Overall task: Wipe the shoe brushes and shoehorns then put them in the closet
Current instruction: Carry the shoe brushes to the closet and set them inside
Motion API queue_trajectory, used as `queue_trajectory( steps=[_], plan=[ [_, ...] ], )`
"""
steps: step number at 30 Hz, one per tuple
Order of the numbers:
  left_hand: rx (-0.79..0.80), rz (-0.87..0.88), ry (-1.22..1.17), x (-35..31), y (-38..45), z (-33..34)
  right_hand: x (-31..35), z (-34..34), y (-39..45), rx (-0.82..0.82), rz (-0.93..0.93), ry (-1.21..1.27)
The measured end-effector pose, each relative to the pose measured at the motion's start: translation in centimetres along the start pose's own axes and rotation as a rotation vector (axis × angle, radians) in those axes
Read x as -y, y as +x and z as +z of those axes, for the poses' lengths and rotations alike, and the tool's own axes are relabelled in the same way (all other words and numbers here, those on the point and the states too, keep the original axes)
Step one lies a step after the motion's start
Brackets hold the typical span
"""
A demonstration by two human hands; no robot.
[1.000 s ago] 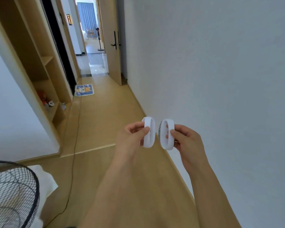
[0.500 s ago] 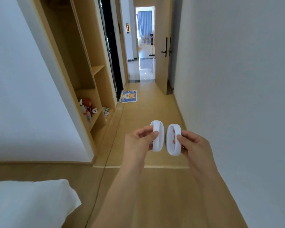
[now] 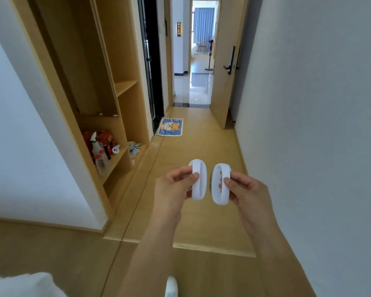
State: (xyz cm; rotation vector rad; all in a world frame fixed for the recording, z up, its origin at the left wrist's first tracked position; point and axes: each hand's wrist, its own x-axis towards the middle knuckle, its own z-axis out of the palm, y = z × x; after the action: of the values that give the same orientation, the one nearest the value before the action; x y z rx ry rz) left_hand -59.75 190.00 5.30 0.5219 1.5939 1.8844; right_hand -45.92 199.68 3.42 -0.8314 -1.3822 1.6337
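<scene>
I hold two white oval shoe brushes upright in front of me, side by side and a little apart. My left hand (image 3: 176, 186) pinches the left brush (image 3: 198, 189) by its handle. My right hand (image 3: 247, 192) pinches the right brush (image 3: 221, 192), with fingers through its loop handle; dark bristles show on its left side. The open wooden closet (image 3: 116, 99) stands ahead on the left, its low shelf about level with my hands. No shoehorn is in view.
The closet's low shelf holds spray bottles (image 3: 99, 155), a red box (image 3: 104, 137) and a striped cloth (image 3: 134, 147). A small mat (image 3: 171, 127) lies on the hallway floor. An open door (image 3: 224, 67) stands on the right. White bedding (image 3: 24, 285) is at bottom left.
My view has swung left and moved forward along the hallway, bringing the closet closer. Both hands keep holding the brushes in the same way.
</scene>
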Motion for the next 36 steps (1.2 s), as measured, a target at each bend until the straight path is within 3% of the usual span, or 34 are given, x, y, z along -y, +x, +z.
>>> queue_trajectory(
  steps=[10,17,26,36],
  plan=[
    [0.072,0.057,-0.015,-5.3,26.6,4.4,0.6,6.2,24.3,-0.053,-0.083,-0.056],
    [0.094,0.033,0.01,-4.9,40.1,5.9,-0.6,10.1,37.6,-0.045,-0.056,-0.023],
    [-0.033,0.046,0.05,-3.8,57.2,8.0,-4.3,14.6,57.1,0.09,-0.019,0.032],
    [-0.191,0.087,0.116,-7.4,78.1,13.6,-3.9,19.7,82.3,0.272,-0.005,0.045]
  ],
)
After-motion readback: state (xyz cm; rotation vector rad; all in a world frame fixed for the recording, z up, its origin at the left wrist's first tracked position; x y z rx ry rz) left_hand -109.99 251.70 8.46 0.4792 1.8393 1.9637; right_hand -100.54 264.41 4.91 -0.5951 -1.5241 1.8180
